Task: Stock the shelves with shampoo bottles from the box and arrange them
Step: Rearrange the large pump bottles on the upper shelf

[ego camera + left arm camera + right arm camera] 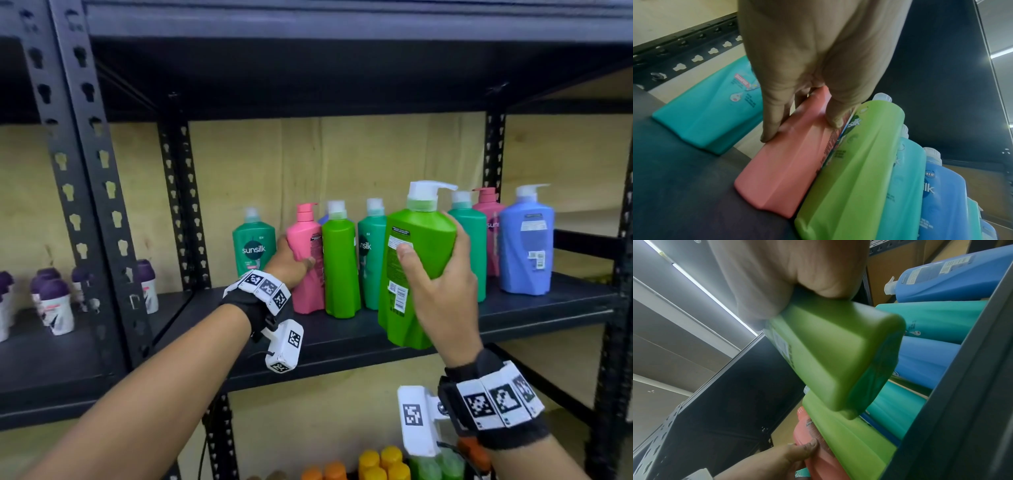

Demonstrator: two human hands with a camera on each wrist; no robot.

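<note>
While the right hand grips a large lime-green plastic pump bottle with a white dispenser around its middle, thumb across the back label and fingers curled behind, the bottle hangs tilted just in front of the black metal shelf, its base clear of the shelf's front edge. The left hand clasps a pink plastic shampoo bottle that stands on the shelf, fingers wrapped round its left side and thumb pressed on its near face. That pink bottle touches a second lime-green bottle on its right. A teal Sunsilk bottle stands apart to the left; further teal, pink and blue bottles line the shelf to the right, ending with a blue pump bottle.
</note>
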